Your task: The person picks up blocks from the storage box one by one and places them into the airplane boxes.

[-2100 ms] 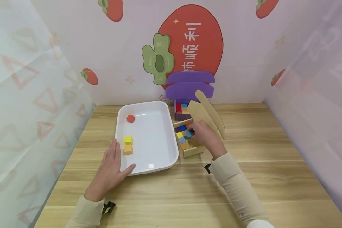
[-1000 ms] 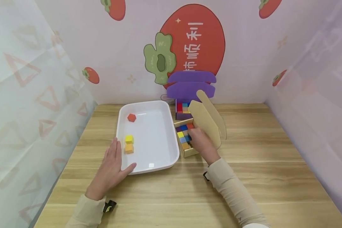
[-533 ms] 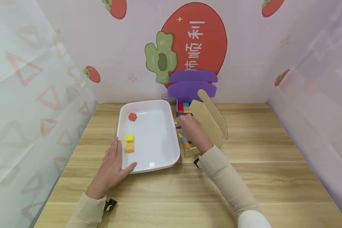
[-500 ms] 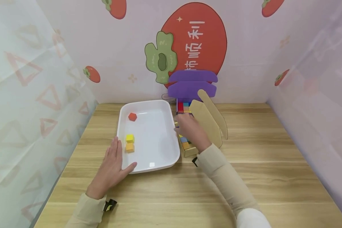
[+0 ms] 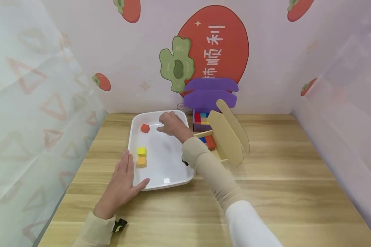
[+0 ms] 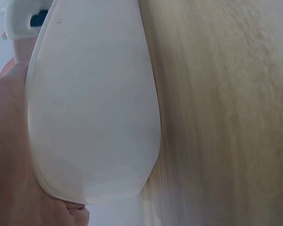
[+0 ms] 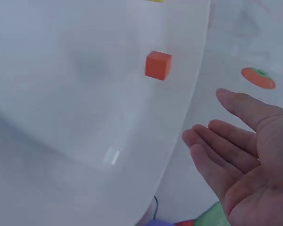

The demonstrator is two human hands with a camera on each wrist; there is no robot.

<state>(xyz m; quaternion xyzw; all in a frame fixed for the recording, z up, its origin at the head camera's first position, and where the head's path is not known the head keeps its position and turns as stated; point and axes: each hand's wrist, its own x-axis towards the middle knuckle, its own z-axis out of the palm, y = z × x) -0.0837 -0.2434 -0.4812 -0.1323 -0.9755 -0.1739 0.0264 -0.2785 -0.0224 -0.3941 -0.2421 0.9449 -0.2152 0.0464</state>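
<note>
My left hand (image 5: 119, 185) rests at the near-left corner of a white tray (image 5: 132, 137), fingers straight along its outer side and thumb over the front rim. In the left wrist view, the hand (image 6: 12, 150) lies against the tray's wall (image 6: 94, 103). Over the far part of the tray hovers my right hand (image 5: 172, 125). The right wrist view shows this hand (image 7: 245, 155) holding nothing, its fingers loosely bent and thumb apart. Near it in the tray is a red block (image 5: 145, 128), and farther forward sit a yellow block (image 5: 142, 152) and an orange block (image 5: 142, 162).
Right of the tray stands a tan box (image 5: 203, 133) with its lid (image 5: 227, 137) raised and coloured blocks inside, partly hidden by my right sleeve. Behind it, a purple box (image 5: 202, 128) also holds coloured blocks under its raised lid (image 5: 210, 99). A patterned backdrop (image 5: 266, 68) rises behind.
My right hand has left the tan box and moved left over the tray. My left hand keeps its place, and the three blocks in the tray have not moved.
</note>
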